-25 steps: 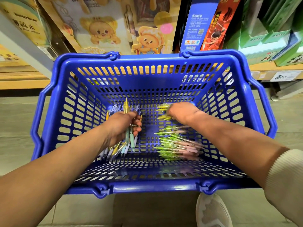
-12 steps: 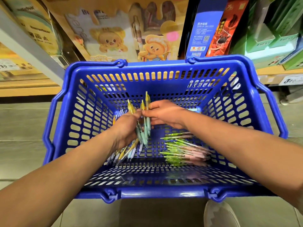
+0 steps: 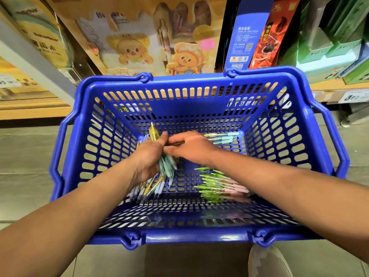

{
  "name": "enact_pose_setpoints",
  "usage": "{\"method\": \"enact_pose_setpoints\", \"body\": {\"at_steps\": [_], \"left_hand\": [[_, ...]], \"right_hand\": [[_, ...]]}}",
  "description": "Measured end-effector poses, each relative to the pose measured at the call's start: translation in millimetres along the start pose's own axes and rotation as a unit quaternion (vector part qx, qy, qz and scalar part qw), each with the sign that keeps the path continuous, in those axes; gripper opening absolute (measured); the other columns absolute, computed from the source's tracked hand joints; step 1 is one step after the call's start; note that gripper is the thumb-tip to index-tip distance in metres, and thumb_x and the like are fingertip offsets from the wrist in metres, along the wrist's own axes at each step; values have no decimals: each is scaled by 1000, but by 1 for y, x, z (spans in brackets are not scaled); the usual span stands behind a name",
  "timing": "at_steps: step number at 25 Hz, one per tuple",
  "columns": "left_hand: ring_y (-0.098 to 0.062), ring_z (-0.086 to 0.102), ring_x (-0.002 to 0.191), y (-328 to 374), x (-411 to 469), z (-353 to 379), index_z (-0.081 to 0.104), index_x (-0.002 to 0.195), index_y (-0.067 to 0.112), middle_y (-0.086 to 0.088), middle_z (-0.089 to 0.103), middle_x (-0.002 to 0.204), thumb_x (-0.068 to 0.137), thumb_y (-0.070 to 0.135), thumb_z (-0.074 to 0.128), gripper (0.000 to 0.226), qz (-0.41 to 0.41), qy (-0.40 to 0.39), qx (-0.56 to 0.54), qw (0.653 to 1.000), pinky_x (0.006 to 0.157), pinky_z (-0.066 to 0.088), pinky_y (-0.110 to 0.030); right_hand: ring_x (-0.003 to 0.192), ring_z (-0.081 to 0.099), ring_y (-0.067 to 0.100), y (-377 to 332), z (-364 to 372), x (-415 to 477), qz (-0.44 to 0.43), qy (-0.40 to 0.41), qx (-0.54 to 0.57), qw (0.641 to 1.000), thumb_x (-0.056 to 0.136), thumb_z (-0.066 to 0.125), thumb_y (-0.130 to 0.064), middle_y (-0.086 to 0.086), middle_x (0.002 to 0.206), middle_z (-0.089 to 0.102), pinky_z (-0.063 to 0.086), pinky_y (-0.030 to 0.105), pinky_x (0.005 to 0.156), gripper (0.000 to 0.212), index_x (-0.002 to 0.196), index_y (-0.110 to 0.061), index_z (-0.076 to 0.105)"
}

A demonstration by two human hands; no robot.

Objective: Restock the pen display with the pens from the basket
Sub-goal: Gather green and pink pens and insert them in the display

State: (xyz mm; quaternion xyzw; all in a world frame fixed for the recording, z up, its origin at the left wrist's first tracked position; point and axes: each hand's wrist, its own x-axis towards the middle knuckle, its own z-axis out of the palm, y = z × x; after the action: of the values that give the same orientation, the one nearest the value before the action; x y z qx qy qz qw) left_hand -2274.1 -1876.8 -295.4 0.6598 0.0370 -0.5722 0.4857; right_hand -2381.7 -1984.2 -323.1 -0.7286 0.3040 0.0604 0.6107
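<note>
A blue plastic basket (image 3: pixel 191 108) stands on the floor in front of me. Inside it, my left hand (image 3: pixel 147 156) grips a bunch of pens (image 3: pixel 166 164) with teal grips and yellow tops. My right hand (image 3: pixel 191 147) rests against that bunch from the right, its fingertips touching the pens. More pens (image 3: pixel 147 188) lie under my left hand. A pile of green and pink pens (image 3: pixel 219 185) lies at the basket's right side. A few teal pens (image 3: pixel 225 136) lie behind my right hand.
Shelves with cartoon bear packaging (image 3: pixel 129 48), a blue box (image 3: pixel 243 37), a red box (image 3: pixel 269 37) and green boxes (image 3: pixel 335 47) rise beyond the basket. A price tag (image 3: pixel 353 96) sits on the right shelf edge. My shoe (image 3: pixel 267 260) is by the basket's near rim.
My right hand left the right-hand pens and came over to the bunch in my left hand. The left hand's bunch has grown and is lifted slightly.
</note>
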Motion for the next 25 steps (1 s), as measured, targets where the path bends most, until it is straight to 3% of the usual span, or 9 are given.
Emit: {"method": "enact_pose_setpoints", "body": {"at_steps": [3,6,7,9,11,15,19,21,25], "left_hand": [[-21,63,60,0,2,2,54,117,2,-13,70,81,106,31,51,31,28,29,8,999,59,59,-37],[-19,64,62,1,3,2,49,117,8,-13,73,98,108,24,47,19,53,64,10,996,61,58,-35],[-18,61,62,1,3,1,48,118,7,-12,71,93,108,22,48,18,56,71,11,996,59,57,-34],[-17,55,59,1,2,-3,47,115,4,-7,58,78,107,17,50,16,52,71,24,996,57,55,-32],[-15,48,54,1,-2,-5,50,101,6,-4,49,70,106,16,52,11,44,65,50,996,49,51,-28],[-12,44,48,4,-9,-1,55,89,9,0,44,63,99,16,65,15,60,46,59,995,41,46,-23],[-15,59,50,5,-10,2,59,100,4,-3,59,62,101,18,61,14,42,33,-1,999,50,58,-28],[-18,66,55,4,-8,3,59,109,-1,-10,71,71,103,18,58,19,37,41,-24,998,57,62,-32],[-22,73,70,3,-2,4,59,117,1,-13,79,92,107,21,52,23,55,74,-35,995,67,62,-36]], "right_hand": [[96,68,-6,6,-14,1,11,-82,9,997,94,66,-43,-20,104,74,54,20,84,34,127,-40,65],[100,69,8,23,-40,10,39,-45,-79,995,99,60,-32,-15,102,72,54,20,77,22,119,-36,68],[105,67,13,32,-50,13,61,-16,-167,984,100,59,-25,-12,108,69,54,24,80,23,121,-31,67],[113,63,23,51,-64,14,96,13,-379,921,98,57,-9,0,129,62,55,33,90,35,131,-22,60],[116,62,29,66,-68,10,103,1,-490,866,92,55,5,6,136,57,55,39,93,50,136,-18,55],[105,66,33,71,-60,12,78,-6,-558,826,90,50,12,9,122,62,55,40,77,51,135,-14,50],[102,68,31,70,-57,11,68,-17,-601,797,92,50,11,8,117,64,57,38,76,46,130,-15,56],[96,68,31,65,-60,11,81,-7,-572,816,90,52,13,9,114,65,52,36,70,42,121,-15,59],[91,62,18,38,-44,21,48,71,-326,941,95,62,-14,-3,107,62,53,31,83,12,104,-22,63]]}}
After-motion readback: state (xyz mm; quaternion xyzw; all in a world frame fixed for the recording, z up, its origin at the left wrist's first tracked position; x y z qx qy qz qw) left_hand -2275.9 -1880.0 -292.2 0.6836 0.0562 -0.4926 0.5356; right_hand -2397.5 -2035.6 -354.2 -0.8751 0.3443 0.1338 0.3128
